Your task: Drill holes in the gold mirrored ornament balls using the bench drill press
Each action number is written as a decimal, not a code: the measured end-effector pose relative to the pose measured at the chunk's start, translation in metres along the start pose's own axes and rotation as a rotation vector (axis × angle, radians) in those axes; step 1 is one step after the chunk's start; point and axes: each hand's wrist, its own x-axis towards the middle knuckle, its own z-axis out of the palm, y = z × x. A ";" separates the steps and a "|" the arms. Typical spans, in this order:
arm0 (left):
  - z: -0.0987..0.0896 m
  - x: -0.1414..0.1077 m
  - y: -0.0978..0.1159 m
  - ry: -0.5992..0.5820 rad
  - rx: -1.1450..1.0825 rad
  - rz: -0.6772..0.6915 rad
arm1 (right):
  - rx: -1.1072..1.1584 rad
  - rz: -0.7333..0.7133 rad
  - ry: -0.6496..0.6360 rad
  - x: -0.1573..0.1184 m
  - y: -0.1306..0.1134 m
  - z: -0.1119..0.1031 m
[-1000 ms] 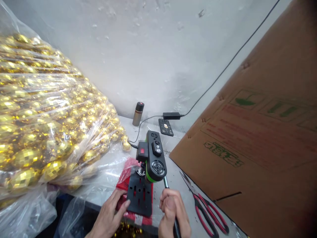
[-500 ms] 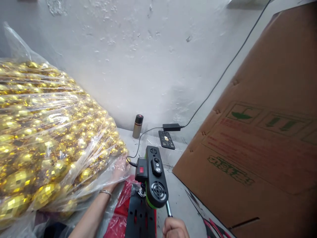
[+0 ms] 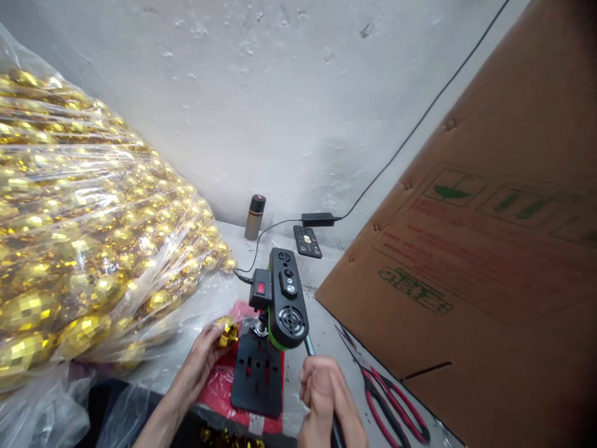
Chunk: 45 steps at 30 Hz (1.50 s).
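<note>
At lower centre, the left hand (image 3: 201,356), partly curled, grips a gold faceted ball (image 3: 228,334) beside the black machine (image 3: 288,295); the right hand (image 3: 329,395) is fisted around the lever (image 3: 310,346).

Before you, a pale grey wall (image 3: 261,112) fills the upper view, its surface pitted and flaked, with a larger chip high up, right of centre; at its foot you see a light grey table (image 3: 321,333), marked with dark specks; the light is soft, dimming toward your upper left, with a faint shadow low on the wall
</note>
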 end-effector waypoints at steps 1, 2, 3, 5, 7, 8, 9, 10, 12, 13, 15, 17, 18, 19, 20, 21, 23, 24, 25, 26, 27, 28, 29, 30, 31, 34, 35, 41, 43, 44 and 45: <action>0.001 -0.007 -0.008 0.016 0.042 0.008 | 0.018 -0.039 -0.016 0.004 0.001 -0.001; 0.003 -0.012 -0.016 0.030 0.093 0.029 | 0.030 -0.088 -0.039 0.007 0.004 -0.002; 0.005 -0.016 -0.024 0.039 0.153 0.063 | 0.037 -0.142 -0.065 0.009 0.007 -0.003; 0.011 -0.021 -0.037 0.049 0.293 0.175 | 0.036 -0.232 -0.114 0.012 0.013 -0.007; 0.017 -0.025 -0.047 0.044 0.468 0.284 | 0.023 -0.272 -0.150 0.012 0.018 -0.011; 0.019 -0.027 -0.050 0.038 0.558 0.327 | 0.011 -0.277 -0.162 0.011 0.019 -0.013; 0.020 -0.028 -0.052 0.033 0.639 0.368 | 0.000 -0.281 -0.175 0.011 0.019 -0.014; 0.020 -0.029 -0.053 0.027 0.704 0.408 | -0.012 -0.283 -0.188 0.010 0.020 -0.016; 0.021 -0.029 -0.053 0.003 0.782 0.484 | -0.027 -0.283 -0.203 0.008 0.020 -0.017; 0.021 -0.028 -0.053 -0.009 0.802 0.518 | -0.029 -0.282 -0.206 0.008 0.020 -0.017; 0.022 -0.027 -0.051 -0.026 0.824 0.572 | -0.032 -0.279 -0.206 0.007 0.020 -0.017; 0.025 -0.026 -0.051 -0.044 0.831 0.615 | -0.033 -0.282 -0.203 0.007 0.020 -0.017; 0.028 -0.025 -0.051 -0.054 0.832 0.630 | -0.034 -0.284 -0.202 0.007 0.020 -0.017; 0.030 -0.025 -0.050 -0.066 0.833 0.639 | -0.036 -0.283 -0.202 0.007 0.020 -0.017; 0.033 -0.025 -0.050 -0.077 0.837 0.639 | -0.039 -0.280 -0.202 0.007 0.020 -0.017; 0.036 -0.025 -0.050 -0.083 0.846 0.631 | -0.042 -0.276 -0.203 0.007 0.021 -0.017; 0.040 -0.025 -0.049 -0.088 0.872 0.603 | -0.047 -0.272 -0.205 0.007 0.022 -0.018; 0.041 -0.025 -0.048 -0.091 0.886 0.591 | -0.047 -0.277 -0.205 0.007 0.022 -0.018; 0.041 -0.025 -0.047 -0.095 0.896 0.584 | -0.044 -0.287 -0.206 0.006 0.023 -0.019; 0.042 -0.025 -0.046 -0.101 0.903 0.583 | -0.040 -0.298 -0.204 0.005 0.023 -0.018; 0.041 -0.025 -0.045 -0.111 0.907 0.585 | -0.035 -0.301 -0.199 0.003 0.024 -0.018; 0.041 -0.025 -0.044 -0.121 0.909 0.591 | -0.029 -0.291 -0.186 0.000 0.024 -0.017; 0.040 -0.026 -0.043 -0.131 0.910 0.597 | -0.021 -0.269 -0.170 -0.003 0.024 -0.016; 0.040 -0.026 -0.043 -0.138 0.911 0.601 | -0.013 -0.240 -0.152 -0.007 0.025 -0.015; 0.040 -0.026 -0.043 -0.144 0.912 0.602 | -0.005 -0.211 -0.136 -0.011 0.026 -0.014; 0.040 -0.027 -0.042 -0.144 0.921 0.592 | -0.008 -0.193 -0.106 -0.020 0.031 -0.010; 0.040 -0.027 -0.042 -0.141 0.924 0.587 | -0.015 -0.212 -0.096 -0.021 0.034 -0.009; 0.041 -0.029 -0.041 -0.127 0.929 0.584 | -0.051 -0.405 -0.011 -0.018 0.052 -0.005; 0.041 -0.029 -0.041 -0.130 0.931 0.579 | -0.073 -0.395 0.006 -0.019 0.056 -0.004; 0.041 -0.029 -0.041 -0.133 0.931 0.575 | -0.075 -0.396 0.014 -0.020 0.058 -0.003; 0.041 -0.029 -0.041 -0.136 0.931 0.571 | -0.074 -0.397 0.021 -0.021 0.059 -0.003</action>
